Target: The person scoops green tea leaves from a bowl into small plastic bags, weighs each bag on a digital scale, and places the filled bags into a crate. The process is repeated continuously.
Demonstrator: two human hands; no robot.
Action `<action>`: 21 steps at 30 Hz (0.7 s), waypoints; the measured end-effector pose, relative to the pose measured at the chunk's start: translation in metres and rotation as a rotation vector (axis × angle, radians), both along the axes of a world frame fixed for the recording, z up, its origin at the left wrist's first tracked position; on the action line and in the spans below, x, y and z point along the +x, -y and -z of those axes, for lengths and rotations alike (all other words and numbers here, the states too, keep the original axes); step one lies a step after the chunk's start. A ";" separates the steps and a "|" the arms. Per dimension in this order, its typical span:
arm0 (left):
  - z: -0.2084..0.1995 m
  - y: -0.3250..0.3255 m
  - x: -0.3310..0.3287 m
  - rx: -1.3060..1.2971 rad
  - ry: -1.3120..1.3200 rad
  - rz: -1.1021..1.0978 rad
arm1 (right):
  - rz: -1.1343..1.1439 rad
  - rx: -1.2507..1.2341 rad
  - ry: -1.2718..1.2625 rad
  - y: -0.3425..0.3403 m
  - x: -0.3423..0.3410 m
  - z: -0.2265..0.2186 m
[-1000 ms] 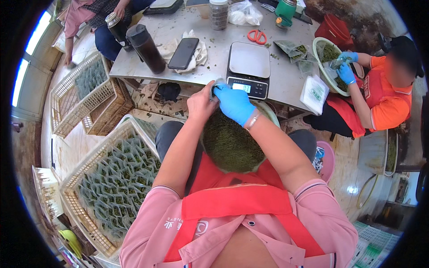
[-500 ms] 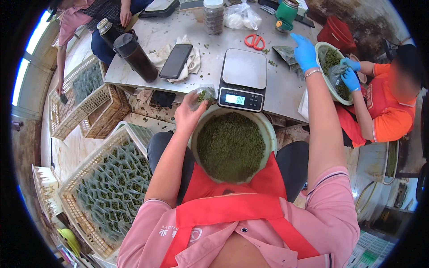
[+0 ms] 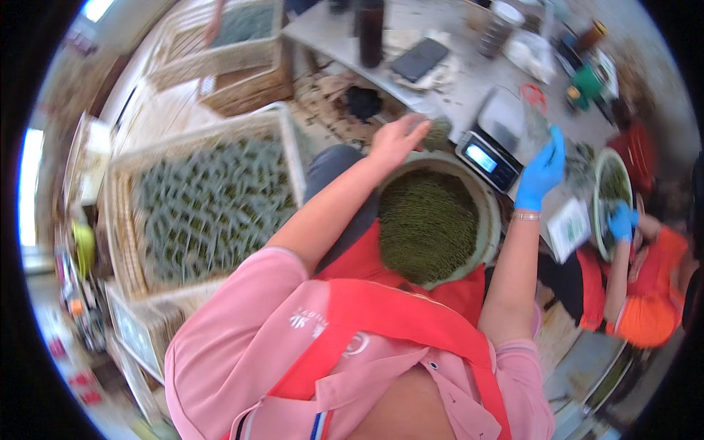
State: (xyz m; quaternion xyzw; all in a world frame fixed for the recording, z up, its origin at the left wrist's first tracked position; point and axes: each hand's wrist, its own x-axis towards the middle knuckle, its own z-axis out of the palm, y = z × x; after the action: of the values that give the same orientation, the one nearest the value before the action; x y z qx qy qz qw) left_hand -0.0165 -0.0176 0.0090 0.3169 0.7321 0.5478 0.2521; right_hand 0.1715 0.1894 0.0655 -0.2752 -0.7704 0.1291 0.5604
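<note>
My bare left hand is closed on a small clear bag with green contents, above the far left rim of a pale basin. Dark green, granular leafy material fills much of that basin, which stands between my legs. My right hand, in a blue glove, is beside the digital scale on the table. Its fingers are pinched on a thin clear plastic bag, blurred by motion, that rises over the edge of the scale's plate.
Left of me stands a cream crate packed with filled bags. Beyond it are further crates. The table holds a phone, a dark flask, red scissors and loose bags. A co-worker in orange handles another basin.
My view has swung left, bringing the filled crate closer to the middle. My right hand has come back from the loose bags toward the scale with one bag. My left hand keeps its bag.
</note>
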 end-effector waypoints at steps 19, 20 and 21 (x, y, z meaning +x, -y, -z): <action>-0.103 0.582 -0.237 -0.879 -0.582 -1.331 | -0.538 -0.768 0.416 0.164 0.029 0.086; -0.093 0.598 -0.259 -0.888 -0.570 -1.308 | -0.522 -0.782 0.432 0.172 0.029 0.087; -0.071 0.620 -0.289 -0.922 -0.562 -1.276 | -0.495 -0.796 0.443 0.180 0.032 0.086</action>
State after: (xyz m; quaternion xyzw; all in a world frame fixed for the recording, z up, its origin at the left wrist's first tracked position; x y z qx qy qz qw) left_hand -0.3055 -0.6377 0.0800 -0.1685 0.9574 0.1316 -0.1940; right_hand 0.2031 0.0093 -0.0206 -0.2974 -0.8039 0.4793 0.1885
